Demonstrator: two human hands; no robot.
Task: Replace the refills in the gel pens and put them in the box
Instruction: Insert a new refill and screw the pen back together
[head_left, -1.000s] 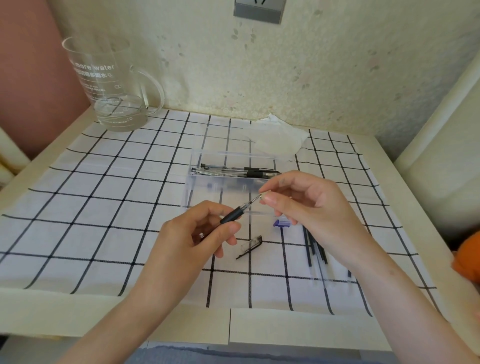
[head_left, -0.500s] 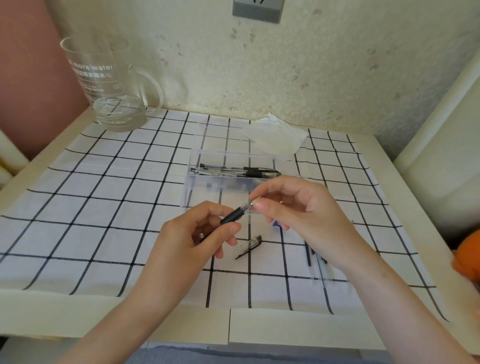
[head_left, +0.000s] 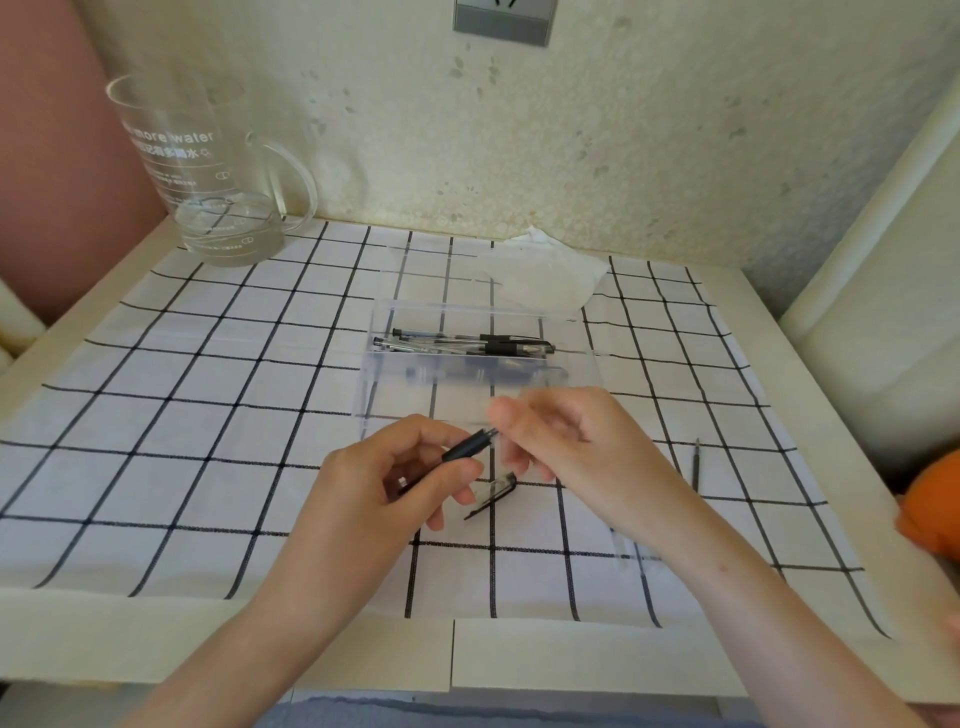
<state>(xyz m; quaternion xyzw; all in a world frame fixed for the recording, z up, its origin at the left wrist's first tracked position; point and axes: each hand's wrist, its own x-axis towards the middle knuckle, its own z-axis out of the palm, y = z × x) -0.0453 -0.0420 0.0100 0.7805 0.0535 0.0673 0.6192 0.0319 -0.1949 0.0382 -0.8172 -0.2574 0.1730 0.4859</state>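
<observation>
Right hand (head_left: 566, 441) now closer in, pinches pen (head_left: 467, 446) tip; left hand (head_left: 384, 483) grips barrel, axis angling up-right.

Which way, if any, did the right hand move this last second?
Yes: right hand slid left and nearer, off the clear box edge, toward the pen in the left hand.

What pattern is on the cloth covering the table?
The cloth is white with a grid of thin black lines, seen best in the head view.

Pens (head_left: 467, 345) lie in the box (head_left: 574, 336), jug (head_left: 208, 171) behind, leftward.
</observation>
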